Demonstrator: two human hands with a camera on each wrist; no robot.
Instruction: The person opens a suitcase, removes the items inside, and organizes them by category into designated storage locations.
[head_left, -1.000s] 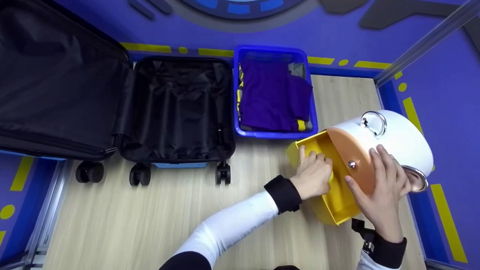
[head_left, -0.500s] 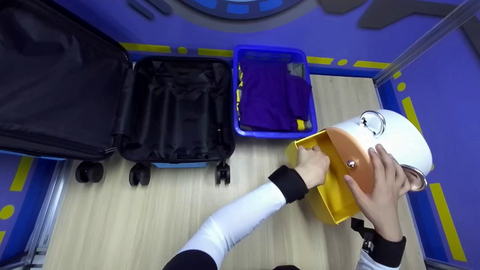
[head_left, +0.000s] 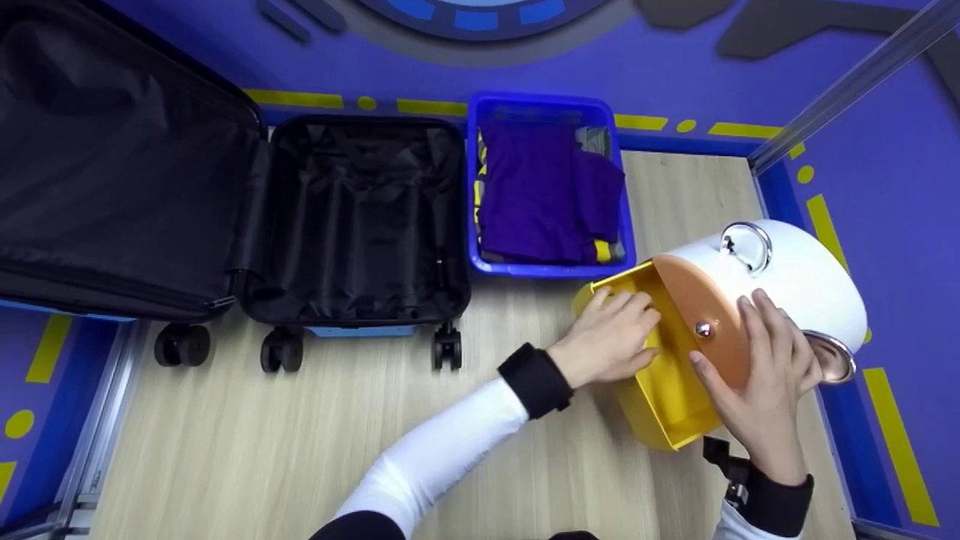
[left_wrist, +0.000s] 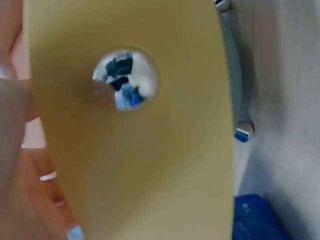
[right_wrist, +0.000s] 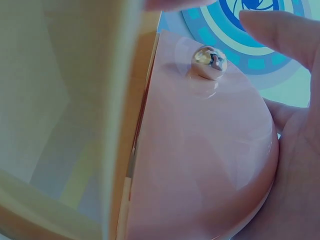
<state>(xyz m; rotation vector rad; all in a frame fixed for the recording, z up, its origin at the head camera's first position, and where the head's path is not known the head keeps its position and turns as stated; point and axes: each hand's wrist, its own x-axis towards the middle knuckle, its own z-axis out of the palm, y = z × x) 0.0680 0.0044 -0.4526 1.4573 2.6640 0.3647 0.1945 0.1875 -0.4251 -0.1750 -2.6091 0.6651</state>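
Note:
In the head view, my left hand (head_left: 611,337) reaches over the front edge of a pulled-out yellow drawer (head_left: 679,401), fingers pointing into it and thumb apart. The left wrist view shows the outer face of the drawer front (left_wrist: 150,165) with a shiny round knob (left_wrist: 125,80). The drawer belongs to a rounded white cabinet (head_left: 814,277) with an orange upper front (head_left: 709,300) and its own silver knob (head_left: 703,328). My right hand (head_left: 776,382) rests against the cabinet's front and side, thumb spread. I see nothing held in either hand.
A blue basket (head_left: 555,270) of folded clothes, with dark purple cloth (head_left: 532,195) on top, stands behind the drawer. To the left lies an open black-lined suitcase (head_left: 367,217) on wheels. Blue walls (head_left: 720,90) border the wooden surface (head_left: 315,427) at the back and right.
My left hand moved slightly deeper over the drawer, then drew back left. Its fingers went from a fist to loosely extended. My right hand and the cabinet have stayed put.

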